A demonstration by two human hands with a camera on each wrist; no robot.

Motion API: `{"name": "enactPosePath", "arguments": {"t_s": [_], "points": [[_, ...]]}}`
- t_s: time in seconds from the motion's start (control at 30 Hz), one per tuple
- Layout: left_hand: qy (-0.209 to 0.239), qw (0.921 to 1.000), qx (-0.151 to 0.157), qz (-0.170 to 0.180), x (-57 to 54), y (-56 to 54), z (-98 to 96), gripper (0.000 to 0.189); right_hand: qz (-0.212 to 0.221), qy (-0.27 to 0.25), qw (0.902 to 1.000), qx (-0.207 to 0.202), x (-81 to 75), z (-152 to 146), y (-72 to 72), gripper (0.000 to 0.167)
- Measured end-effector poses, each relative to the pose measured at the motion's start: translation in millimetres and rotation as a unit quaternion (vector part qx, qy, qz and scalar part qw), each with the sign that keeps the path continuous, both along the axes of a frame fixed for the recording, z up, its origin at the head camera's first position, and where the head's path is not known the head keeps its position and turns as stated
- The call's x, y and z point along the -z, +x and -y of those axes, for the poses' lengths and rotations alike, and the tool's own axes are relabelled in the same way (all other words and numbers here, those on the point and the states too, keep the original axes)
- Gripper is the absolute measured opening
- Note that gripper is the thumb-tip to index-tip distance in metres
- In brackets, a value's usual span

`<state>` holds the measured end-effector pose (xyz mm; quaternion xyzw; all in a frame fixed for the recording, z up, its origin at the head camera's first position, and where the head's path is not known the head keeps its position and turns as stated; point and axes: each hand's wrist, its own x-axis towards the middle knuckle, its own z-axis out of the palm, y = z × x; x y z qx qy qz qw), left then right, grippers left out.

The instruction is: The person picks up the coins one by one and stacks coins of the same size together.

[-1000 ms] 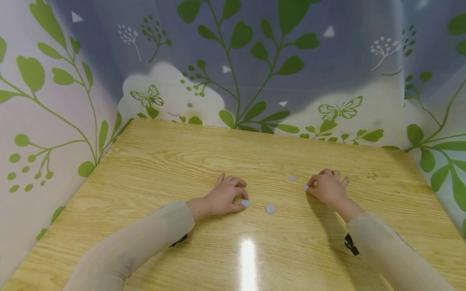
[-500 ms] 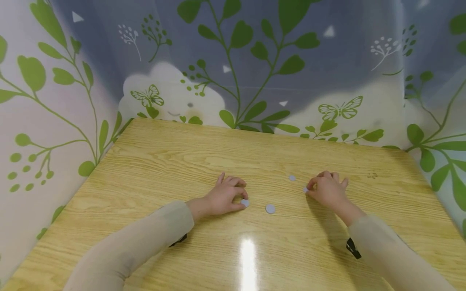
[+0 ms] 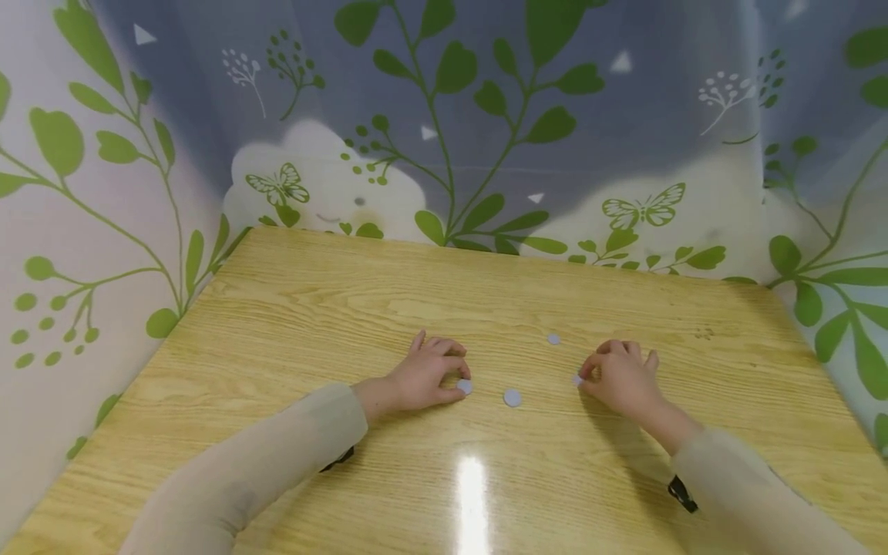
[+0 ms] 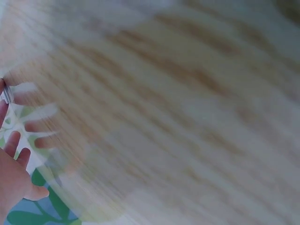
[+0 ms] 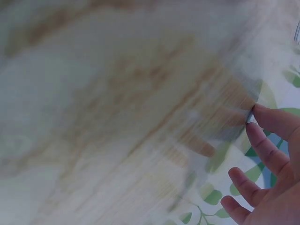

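Between thumb and forefinger, my left hand [image 3: 426,379] pinches a pale round disc [image 3: 464,387] near the middle of the wooden table. Its edge [image 4: 6,93] looks layered in the left wrist view, like a small stack. My right hand [image 3: 623,379] pinches another pale disc [image 3: 577,380] by its edge, mostly covered by the fingertips in the head view. The right wrist view shows this disc as a thin dark edge [image 5: 250,115] between the fingertips, other fingers spread. Between the hands lie a pale disc [image 3: 512,398] and, farther back, a smaller-looking one [image 3: 553,339].
The wood-grain table [image 3: 333,285] reaches back to a wall [image 3: 486,116] printed with leaves and butterflies. Walls with the same print stand at left and right. A bright light reflection falls on the tabletop in front.
My right hand has moved toward me along with its pinched disc. The left hand keeps its place and hold, and the loose discs have not moved.
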<state>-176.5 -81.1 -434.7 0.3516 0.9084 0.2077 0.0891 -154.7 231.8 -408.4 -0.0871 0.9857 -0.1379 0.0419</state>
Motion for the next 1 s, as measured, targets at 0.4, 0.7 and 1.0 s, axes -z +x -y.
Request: {"name": "enactPosePath", "arguments": {"t_s": [0.4, 0.7, 1.0], "points": [[-0.006, 1.0, -0.006, 0.003, -1.3, -0.8, -0.6, 0.026, -0.025, -0.009, 0.9992, -0.029, 1.7, 6.1, 20.2, 0.005], [0.023, 0.9996, -0.016, -0.009, -10.6, -11.4, -9.6, 0.028, -0.036, -0.005, 0.9985, -0.041, 0.9, 10.0, 30.4, 0.007], [0.015, 0.9996, -0.008, -0.024, -23.3, -31.0, -38.6, 0.024, -0.037, -0.002, 0.9982, -0.048, 1.6, 13.6, 31.8, 0.008]]}}
